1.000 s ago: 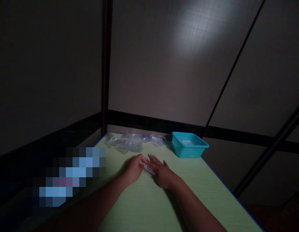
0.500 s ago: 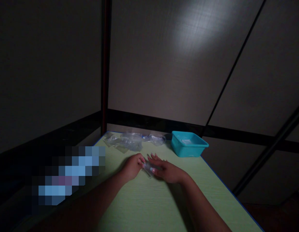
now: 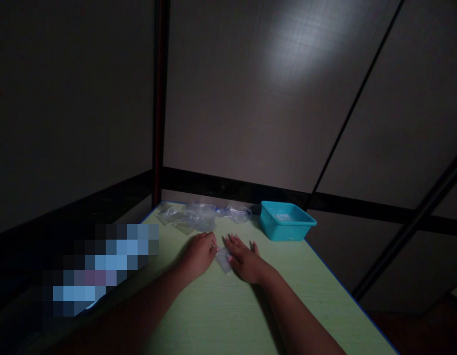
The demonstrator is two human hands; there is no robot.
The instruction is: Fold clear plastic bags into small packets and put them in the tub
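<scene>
A small clear plastic bag (image 3: 224,260) lies on the pale green table between my hands. My left hand (image 3: 200,252) is closed, pinching the bag's left edge between thumb and fingers. My right hand (image 3: 246,259) lies flat over the bag's right side with its fingers stretched forward, covering part of it. Whether anything is inside the bag is too dim to make out.
Several clear plastic bags (image 3: 194,216) lie in a loose heap along the table's far edge. To their right stands a turquoise plastic basket (image 3: 285,231) with something pale inside. Wall panels rise behind the table (image 3: 198,315). A blurred-out patch covers the left side.
My right hand has come down flatter onto the bag and a little to the left. My left hand keeps its pinch, having shifted slightly left.
</scene>
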